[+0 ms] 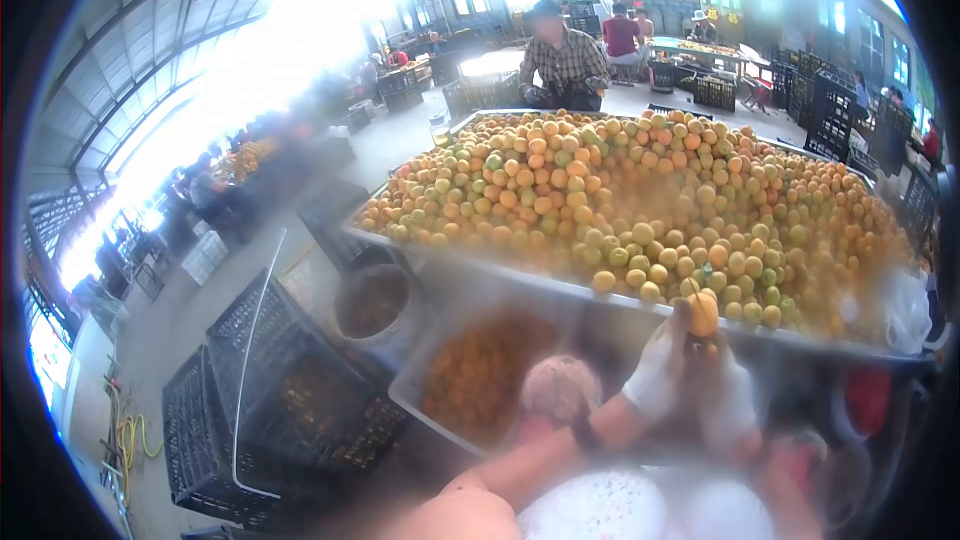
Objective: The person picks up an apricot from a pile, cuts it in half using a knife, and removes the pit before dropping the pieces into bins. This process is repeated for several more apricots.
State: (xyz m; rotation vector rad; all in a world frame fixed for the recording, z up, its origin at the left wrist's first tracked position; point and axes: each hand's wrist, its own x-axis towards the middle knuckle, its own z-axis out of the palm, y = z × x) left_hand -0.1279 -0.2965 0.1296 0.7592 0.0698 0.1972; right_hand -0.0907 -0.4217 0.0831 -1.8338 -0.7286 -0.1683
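Note:
An orange apricot [703, 313] is held up at the near edge of a large table [520, 268] heaped with apricots [560, 175], some still greenish. My left hand [657, 370], in a white glove with darker bare-looking fingertips, closes on its left side. From the right, my gloved right hand [728, 402] comes up against the same fruit, its fingers bent in below it and partly hazy. A dark band [586, 433] circles my left wrist. Loose apricots lie on the table just beyond both hands.
Below the table at left stand a pale bin [405, 392] of apricots, a white bucket [405, 325] and black crates [215, 430] with a thin white bar across them. A person in a checked shirt [565, 65] faces me across the table. A plastic bag [908, 310] hangs at right.

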